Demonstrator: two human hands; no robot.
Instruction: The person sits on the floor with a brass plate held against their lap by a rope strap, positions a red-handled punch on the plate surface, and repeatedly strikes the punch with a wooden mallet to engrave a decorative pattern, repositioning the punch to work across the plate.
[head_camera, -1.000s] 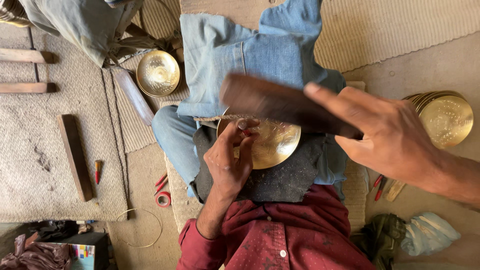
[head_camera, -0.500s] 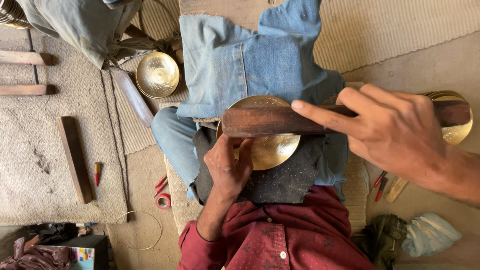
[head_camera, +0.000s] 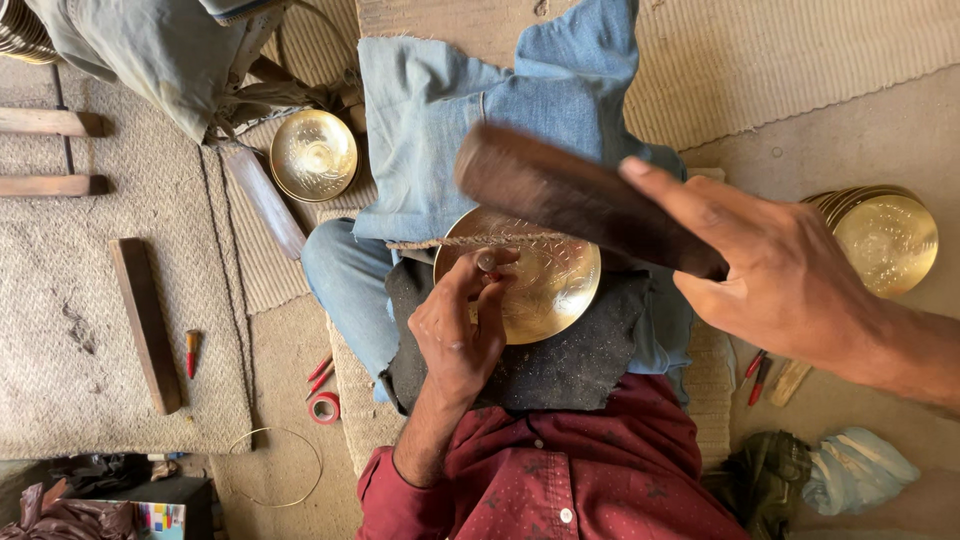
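Right hand: your right hand (head_camera: 790, 275) is wrapped shut around the near end of the dark wooden mallet (head_camera: 585, 200), fingers over the top of it, thumb side hidden.
Mallet, place: it sticks out from your grip toward the upper left, raised above the brass plate (head_camera: 535, 275); it looks blurred.
Mallet, axis: its long axis runs on a slant, the far end higher in the picture than the end in your fist, pointing toward the blue denim cloth (head_camera: 470, 110).
Left hand: your left hand (head_camera: 460, 335) pinches a small punch (head_camera: 487, 262) between fingertips and thumb, closed on it, resting on the plate's left half.
Punch, place: it stands at the tip of your left fingers, its head under the mallet's far end and apart from it; whether it is upright or tilted is hard to tell.
Plate: it lies just ahead of your left grip on the dark pad (head_camera: 560, 365) over your lap, patterned face up.
Beyond your right grip: a stack of brass plates (head_camera: 885, 240) sits past your wrist on the floor.
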